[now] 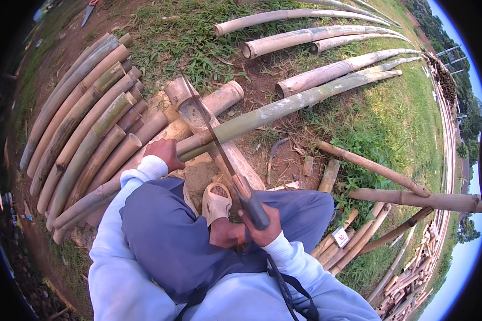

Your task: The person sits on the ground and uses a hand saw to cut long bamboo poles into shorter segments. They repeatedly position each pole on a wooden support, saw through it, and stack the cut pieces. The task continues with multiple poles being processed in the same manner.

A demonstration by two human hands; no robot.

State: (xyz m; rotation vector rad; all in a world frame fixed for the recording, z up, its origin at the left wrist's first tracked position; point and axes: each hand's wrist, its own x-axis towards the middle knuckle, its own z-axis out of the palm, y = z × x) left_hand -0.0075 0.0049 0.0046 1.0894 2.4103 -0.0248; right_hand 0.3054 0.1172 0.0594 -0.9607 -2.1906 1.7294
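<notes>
A long greenish bamboo pole (276, 111) runs from beside my left knee up to the far right. My left hand (166, 153) is closed round it at its near part. In my right hand (262, 226) is the dark handle of a handsaw (215, 138). The saw's long blade lies across the pole, just right of my left hand, with its tip pointing away from me. Whether the teeth have bitten into the pole cannot be made out. Beneath the pole lies a pale, grooved timber (235, 155) over a short bamboo crosspiece (225, 97).
Cut bamboo lengths (85, 112) are stacked at the left. Long poles (305, 40) lie on grass at the far side. A bamboo frame (412, 199) and more cut pieces (412, 278) are to the right. Red-handled shears (89, 12) lie far left. My sandalled foot (217, 202) is close below the blade.
</notes>
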